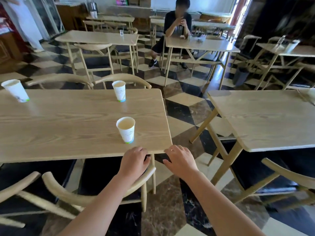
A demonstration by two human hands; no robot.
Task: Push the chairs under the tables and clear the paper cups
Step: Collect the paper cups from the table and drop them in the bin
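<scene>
Three white paper cups stand on the near wooden table: one near the front right corner, one at the far edge, one at the far left. A wooden chair with a black seat stands partly under the table's front edge. My left hand lies on the right end of its curved back rail, fingers curled over it. My right hand hovers just off the table's front right corner, fingers relaxed and holding nothing.
A second chair stands at the near left. Another table with a chair is to the right, across a narrow aisle. A person sits at a far table. More tables and chairs fill the checkered floor.
</scene>
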